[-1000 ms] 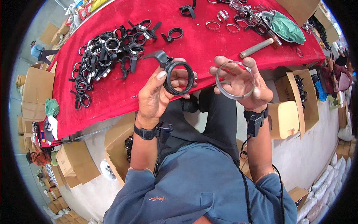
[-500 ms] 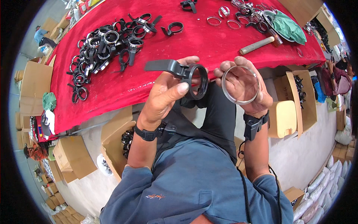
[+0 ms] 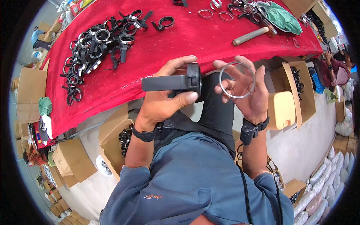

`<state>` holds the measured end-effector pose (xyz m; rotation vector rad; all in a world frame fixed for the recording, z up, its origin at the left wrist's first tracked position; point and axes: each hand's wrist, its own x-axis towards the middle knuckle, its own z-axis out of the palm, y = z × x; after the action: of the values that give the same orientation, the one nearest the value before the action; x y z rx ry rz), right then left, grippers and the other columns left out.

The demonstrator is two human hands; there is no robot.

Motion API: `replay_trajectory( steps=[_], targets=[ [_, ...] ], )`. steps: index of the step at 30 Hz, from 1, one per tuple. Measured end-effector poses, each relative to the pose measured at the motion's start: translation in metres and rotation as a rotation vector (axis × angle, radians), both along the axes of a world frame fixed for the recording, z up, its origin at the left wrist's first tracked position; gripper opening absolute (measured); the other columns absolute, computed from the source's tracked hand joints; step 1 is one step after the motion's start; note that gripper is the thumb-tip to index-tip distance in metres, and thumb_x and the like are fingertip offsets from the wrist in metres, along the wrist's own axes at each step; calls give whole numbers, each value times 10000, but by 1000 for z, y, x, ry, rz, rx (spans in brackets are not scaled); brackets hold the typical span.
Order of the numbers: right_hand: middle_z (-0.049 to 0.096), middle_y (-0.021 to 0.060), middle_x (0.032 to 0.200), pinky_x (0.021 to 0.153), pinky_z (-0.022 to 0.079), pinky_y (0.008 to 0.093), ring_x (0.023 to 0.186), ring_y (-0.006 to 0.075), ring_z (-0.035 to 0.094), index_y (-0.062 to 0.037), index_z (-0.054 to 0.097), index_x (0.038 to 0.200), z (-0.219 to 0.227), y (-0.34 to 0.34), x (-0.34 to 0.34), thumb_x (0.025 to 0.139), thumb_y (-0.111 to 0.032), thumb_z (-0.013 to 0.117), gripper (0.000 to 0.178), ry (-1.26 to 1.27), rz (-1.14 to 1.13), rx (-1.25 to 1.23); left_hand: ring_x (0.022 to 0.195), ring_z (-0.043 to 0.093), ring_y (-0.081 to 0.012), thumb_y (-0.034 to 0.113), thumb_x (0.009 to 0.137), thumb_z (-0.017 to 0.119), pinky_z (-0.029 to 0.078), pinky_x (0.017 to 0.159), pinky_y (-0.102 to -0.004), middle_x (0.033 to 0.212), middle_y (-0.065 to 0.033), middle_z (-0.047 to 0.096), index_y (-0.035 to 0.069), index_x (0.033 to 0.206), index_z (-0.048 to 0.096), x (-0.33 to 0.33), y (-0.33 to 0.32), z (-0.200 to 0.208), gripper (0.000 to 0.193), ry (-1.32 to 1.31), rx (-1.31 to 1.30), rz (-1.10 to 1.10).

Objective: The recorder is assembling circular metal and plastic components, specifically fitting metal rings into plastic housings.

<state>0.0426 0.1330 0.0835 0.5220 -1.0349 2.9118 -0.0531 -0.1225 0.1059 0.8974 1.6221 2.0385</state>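
Observation:
My left hand [image 3: 159,103] grips a black plastic ring with a broad flat handle [image 3: 165,83]. Its thumb presses the ring from below and the fingers reach over the top; the ring is almost edge-on, so its opening is barely visible. Beside it, apart from the black ring, my right hand [image 3: 255,99] holds a thin silver metal ring [image 3: 240,97] against its fingers, palm turned up and thumb raised. Through the metal ring the fingers show. Both hands are above my lap, at the near edge of the red-covered table [image 3: 150,52].
A heap of black-handled rings with silver bands [image 3: 95,47] lies at the table's left. To the right are a grey rod-like tool [image 3: 250,36], loose metal rings [image 3: 226,15] and a green cloth [image 3: 283,18]. Cardboard boxes [image 3: 112,144] and a yellow container [image 3: 281,110] stand below.
The black ring has turned from showing its opening to nearly edge-on, its handle now level toward the left. The metal ring has shifted slightly left and up, and the right hand's fingers have spread.

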Motion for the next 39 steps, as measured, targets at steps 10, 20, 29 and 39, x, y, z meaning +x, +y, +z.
replay_trajectory(
  steps=[10,20,29,39],
  targets=[
    [289,382,1654,876,673,444,1188,454,687,-136,111,1736,-21,23,26,964,-416,773,1055,78,165,-278,1176,635,-183,184,859,899,519,1061,-357,1302,-94,654,6,1520,550,7,0,0,768,-12,-10,-8],
    [362,382,1600,928,654,488,1204,429,680,-114,211,1706,-26,25,30,1065,-599,564,878,-138,106,-315,1248,626,-173,98,861,899,544,1043,-315,1401,-121,620,27,1582,476,18,17,-6,839,-225,35,-74],
    [527,262,1507,1020,607,448,1238,339,677,-37,323,1653,-1,6,39,894,-419,855,1002,-349,-214,487,1105,658,-103,15,894,866,578,905,-252,1328,-78,674,32,1573,484,10,23,-33,779,-374,113,-174],
    [588,167,1471,1037,627,434,1313,306,647,-70,593,1482,9,-27,29,735,-173,975,845,-118,-545,1167,1398,591,-252,72,876,884,519,1158,-429,1521,-145,595,28,1597,459,10,23,-46,839,-353,124,-262]
  ],
)
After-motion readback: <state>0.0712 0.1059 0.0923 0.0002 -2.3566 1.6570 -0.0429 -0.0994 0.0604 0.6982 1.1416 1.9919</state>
